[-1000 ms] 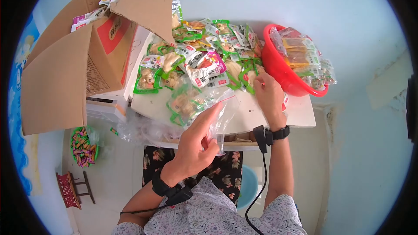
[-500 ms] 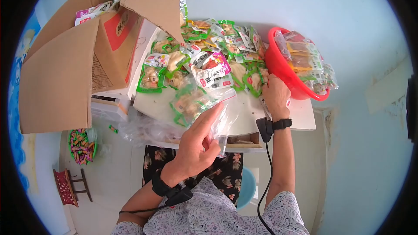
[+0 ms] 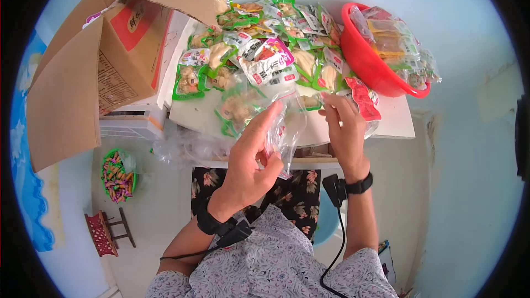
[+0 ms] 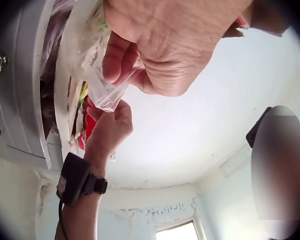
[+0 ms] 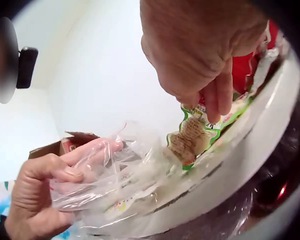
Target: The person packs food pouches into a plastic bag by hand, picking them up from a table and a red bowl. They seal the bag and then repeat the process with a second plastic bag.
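Note:
My left hand (image 3: 251, 157) holds a clear plastic zip bag (image 3: 292, 124) by its side, thumb against the film and index finger stretched along it. In the right wrist view the bag (image 5: 110, 175) puffs out with its mouth towards the other hand. A green-edged snack packet (image 5: 190, 140) hangs from the fingertips of my right hand (image 3: 349, 132), just right of the bag. Its pale brown contents show through the clear front. Behind the bag, another green-edged packet (image 3: 237, 107) lies on the white tabletop (image 3: 193, 113).
Several snack packets (image 3: 276, 38) are heaped at the back. A red basin (image 3: 364, 49) full of packets stands at the right, with a red packet (image 3: 364, 99) before it. An open cardboard box (image 3: 130, 55) takes up the left. Loose plastic film (image 3: 187, 146) hangs at the front edge.
My right hand has drawn a packet out of the pile beside the basin and brought it left towards the bag. My left hand keeps its hold on the bag; the head view has shifted.

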